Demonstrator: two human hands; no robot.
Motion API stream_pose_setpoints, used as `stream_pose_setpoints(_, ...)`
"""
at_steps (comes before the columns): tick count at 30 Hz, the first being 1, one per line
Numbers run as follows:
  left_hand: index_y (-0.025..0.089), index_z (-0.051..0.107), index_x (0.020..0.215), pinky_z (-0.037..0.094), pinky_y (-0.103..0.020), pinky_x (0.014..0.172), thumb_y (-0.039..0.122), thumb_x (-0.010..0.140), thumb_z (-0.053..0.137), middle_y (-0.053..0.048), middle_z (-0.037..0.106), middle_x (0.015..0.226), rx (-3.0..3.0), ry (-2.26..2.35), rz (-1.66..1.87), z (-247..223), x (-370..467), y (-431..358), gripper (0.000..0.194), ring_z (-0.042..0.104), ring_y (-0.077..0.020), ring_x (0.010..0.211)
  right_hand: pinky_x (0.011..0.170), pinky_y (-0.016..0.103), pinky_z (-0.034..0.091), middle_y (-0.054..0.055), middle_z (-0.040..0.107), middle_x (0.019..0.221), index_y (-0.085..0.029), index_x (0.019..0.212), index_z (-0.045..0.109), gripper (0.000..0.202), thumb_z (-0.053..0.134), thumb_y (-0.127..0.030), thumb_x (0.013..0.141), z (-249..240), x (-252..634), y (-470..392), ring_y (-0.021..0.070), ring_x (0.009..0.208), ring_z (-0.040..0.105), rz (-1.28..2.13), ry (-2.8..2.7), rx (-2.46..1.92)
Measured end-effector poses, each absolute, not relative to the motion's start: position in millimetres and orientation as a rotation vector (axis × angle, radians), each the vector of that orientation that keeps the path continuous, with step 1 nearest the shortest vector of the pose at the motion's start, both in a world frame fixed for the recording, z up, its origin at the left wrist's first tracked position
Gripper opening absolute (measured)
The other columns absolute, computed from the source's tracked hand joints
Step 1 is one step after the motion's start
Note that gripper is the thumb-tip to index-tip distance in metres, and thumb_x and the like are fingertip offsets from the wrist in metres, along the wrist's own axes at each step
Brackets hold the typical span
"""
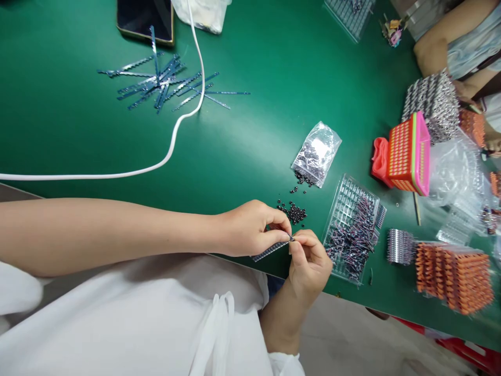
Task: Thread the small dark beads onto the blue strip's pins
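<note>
My left hand is closed on a narrow dark strip with evenly spaced marks, which shows below its fingers at the table's front edge. Right against it, my right hand pinches at the end of the strip. Whatever tiny dark piece lies between those fingertips is too small to name. Just beyond the hands lies a loose pile of small shiny black beads. Behind that, a clear plastic bag of the same beads spills some onto the table.
Right of my hands, a clear tray holds many thin-legged parts. Farther right stand orange stacked parts and a red-pink basket. Blue strips lie at the back left near a white cable and a phone. Another person's arm rests upper right.
</note>
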State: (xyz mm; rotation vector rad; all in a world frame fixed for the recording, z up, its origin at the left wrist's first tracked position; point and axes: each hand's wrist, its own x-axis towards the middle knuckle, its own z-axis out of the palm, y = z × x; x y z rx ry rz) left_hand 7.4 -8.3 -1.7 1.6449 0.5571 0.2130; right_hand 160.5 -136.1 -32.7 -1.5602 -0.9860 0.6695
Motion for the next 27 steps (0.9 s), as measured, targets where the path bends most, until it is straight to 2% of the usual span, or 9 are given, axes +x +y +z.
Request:
stream_pose_setpoints(9,0.014,0.075,0.086,0.042,-0.022,0.058,0.026,0.088,0.058,-0.003,0.073,0.077,1.657,0.543,0.261,1.0,6.9,-8.5,0.021,0.062,-0.0125,0.064,0.062,0.028,0.043,0.0,0.059,0.073,-0.021,0.082,0.07,0.002,0.07,-0.02,0.082,-28.0,166.2,-137.3,0.0135,0.072,0.056,0.735,-1.042,-1.491)
stream_pose_setpoints(12,0.014,0.073,0.084,0.043,-0.023,0.059,0.024,0.087,0.058,-0.004,0.074,0.077,1.685,0.537,0.303,2.2,6.1,-10.1,0.019,0.063,-0.0137,0.067,0.06,0.028,0.043,0.0,0.058,0.072,-0.021,0.081,0.07,0.004,0.071,-0.025,0.082,-27.3,167.9,-137.2,0.0138,0.069,0.056,0.83,-1.018,-1.472)
stream_pose_setpoints(16,0.014,0.072,0.082,0.044,-0.023,0.061,0.022,0.087,0.058,-0.004,0.073,0.076,1.698,0.52,0.327,4.1,5.2,-10.9,0.017,0.063,-0.0134,0.067,0.051,0.024,0.041,-0.001,0.055,0.069,-0.02,0.078,0.068,0.015,0.075,-0.033,0.079,-28.7,168.8,-134.7,0.0119,0.062,0.053,0.997,-0.908,-1.406)
stream_pose_setpoints(20,0.014,0.073,0.081,0.044,-0.023,0.061,0.022,0.087,0.058,-0.005,0.073,0.075,1.692,0.51,0.293,5.7,5.0,-11.0,0.018,0.063,-0.0141,0.068,0.042,0.02,0.038,-0.002,0.057,0.071,-0.021,0.08,0.068,0.019,0.08,-0.034,0.074,-29.5,167.5,-131.6,0.0079,0.054,0.051,1.141,-0.769,-1.339)
stream_pose_setpoints(27,0.013,0.074,0.08,0.043,-0.023,0.058,0.022,0.086,0.057,-0.006,0.074,0.075,1.694,0.506,0.241,2.6,6.0,-12.5,0.02,0.063,-0.0143,0.065,0.04,0.019,0.047,-0.001,0.064,0.07,-0.022,0.079,0.07,0.017,0.083,-0.032,0.073,-31.4,169.0,-132.4,0.0108,0.057,0.061,1.221,-0.732,-1.294)
